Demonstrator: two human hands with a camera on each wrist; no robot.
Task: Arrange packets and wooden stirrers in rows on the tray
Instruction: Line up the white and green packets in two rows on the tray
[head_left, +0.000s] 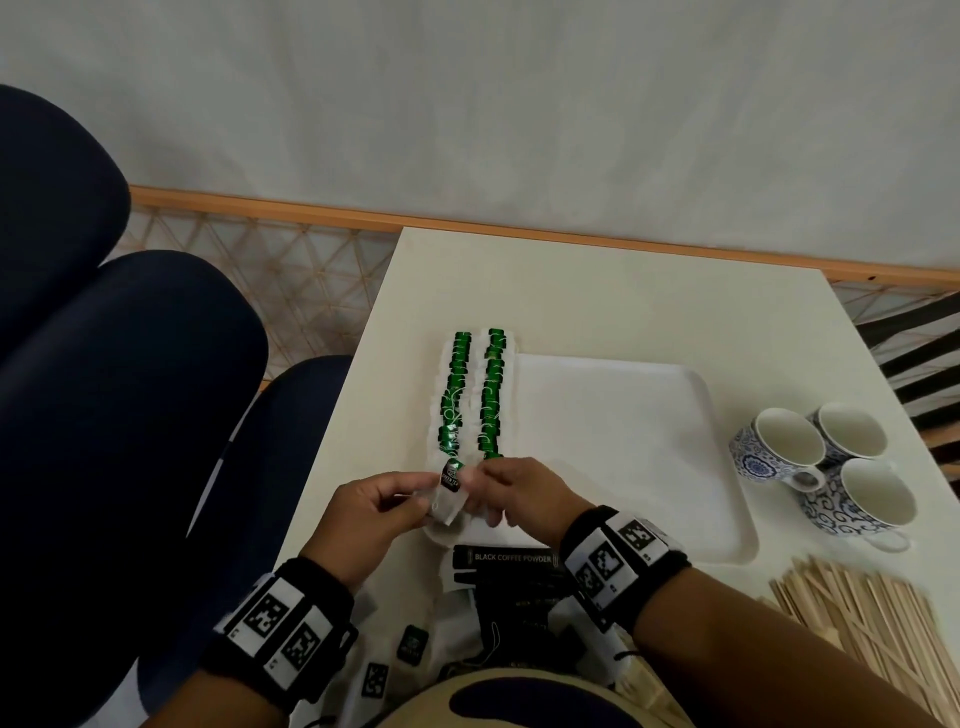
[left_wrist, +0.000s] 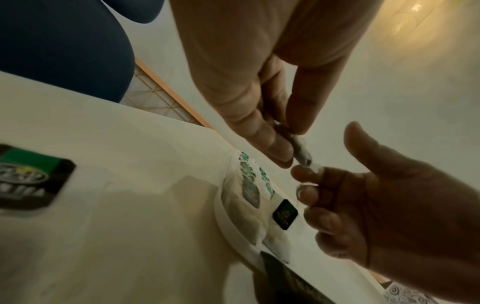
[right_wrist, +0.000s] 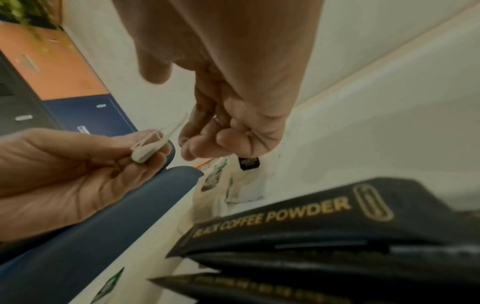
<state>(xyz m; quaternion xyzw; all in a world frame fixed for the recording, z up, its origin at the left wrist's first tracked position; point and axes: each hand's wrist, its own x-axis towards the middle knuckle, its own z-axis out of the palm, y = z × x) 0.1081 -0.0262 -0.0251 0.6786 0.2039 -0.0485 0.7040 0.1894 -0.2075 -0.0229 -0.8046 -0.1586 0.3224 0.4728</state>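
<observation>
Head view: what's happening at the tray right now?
A person holds one tea bag between the left hand and right hand, above the near-left corner of the white tray. Two rows of tea bags already line its left side. Coffee sachets and wooden stirrers wait on the table.

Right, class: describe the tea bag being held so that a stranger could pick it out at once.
Start at the white tray on the table, where two rows of green-tagged tea bags run along its left side. At the near end of those rows, the left hand and right hand pinch one tea bag between them. Unlike its neighbours, it is lifted, not lying in a row.
</observation>
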